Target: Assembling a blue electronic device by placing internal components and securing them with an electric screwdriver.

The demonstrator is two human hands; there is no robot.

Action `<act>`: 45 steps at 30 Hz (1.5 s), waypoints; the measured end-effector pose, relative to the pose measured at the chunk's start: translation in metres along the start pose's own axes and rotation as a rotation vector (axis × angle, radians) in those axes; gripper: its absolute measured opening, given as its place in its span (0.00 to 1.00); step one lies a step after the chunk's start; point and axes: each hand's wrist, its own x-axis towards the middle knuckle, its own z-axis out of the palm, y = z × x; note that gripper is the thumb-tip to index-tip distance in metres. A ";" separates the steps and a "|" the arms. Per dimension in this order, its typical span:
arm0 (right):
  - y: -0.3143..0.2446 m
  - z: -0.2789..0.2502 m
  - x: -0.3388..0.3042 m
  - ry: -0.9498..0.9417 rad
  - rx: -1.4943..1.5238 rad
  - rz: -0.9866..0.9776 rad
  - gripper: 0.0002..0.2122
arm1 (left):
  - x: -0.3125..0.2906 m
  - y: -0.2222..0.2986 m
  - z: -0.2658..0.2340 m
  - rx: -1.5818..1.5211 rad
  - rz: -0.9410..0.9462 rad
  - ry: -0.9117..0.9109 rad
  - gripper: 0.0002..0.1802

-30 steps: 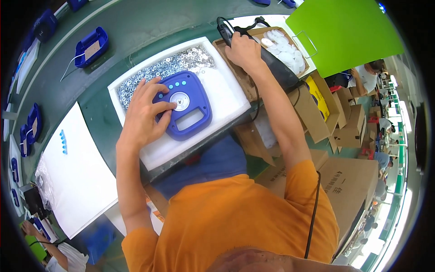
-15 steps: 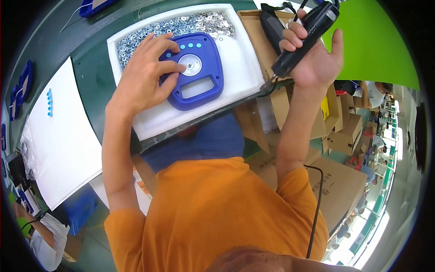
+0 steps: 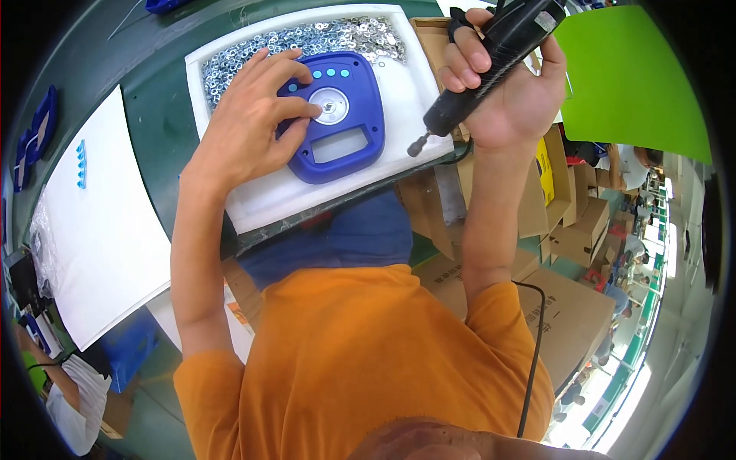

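Blue panel (image 3: 359, 111) lies flat on the white foam tray (image 3: 406, 130). I judge it stiff, light moulded plastic, smooth enough to skid; best hold is probably its outer rim or the bar beside the slot. My left hand (image 3: 257, 119) is half curled over its left side, index tip at the clear disc (image 3: 335, 100); any pinch, cannot tell. My right hand (image 3: 510, 107) has fingers wrapped round the black power driver (image 3: 491, 73), thumb lifted away. Loose washers (image 3: 291, 42) lie beyond.

The right hand (image 3: 512, 106) has lifted the black driver (image 3: 502, 57).
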 end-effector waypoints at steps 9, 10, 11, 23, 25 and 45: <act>0.066 0.046 -0.005 0.181 -0.483 -0.462 0.20 | -0.001 -0.002 0.001 -0.002 -0.008 0.000 0.15; 0.069 0.053 -0.004 0.177 -0.483 -0.456 0.20 | -0.001 -0.003 0.002 0.004 -0.004 0.000 0.14; 0.070 0.059 -0.002 0.193 -0.513 -0.449 0.20 | -0.002 -0.003 0.002 0.010 0.001 0.000 0.14; 0.099 0.048 0.017 0.145 -0.685 -0.441 0.18 | -0.003 -0.003 0.006 0.005 0.050 0.101 0.11; 0.103 0.048 0.017 0.183 -0.652 -0.419 0.19 | -0.004 -0.003 0.006 0.005 0.042 0.106 0.11; 0.084 0.037 0.033 -0.118 -0.675 -0.275 0.18 | -0.002 -0.001 0.006 -0.001 0.002 0.070 0.11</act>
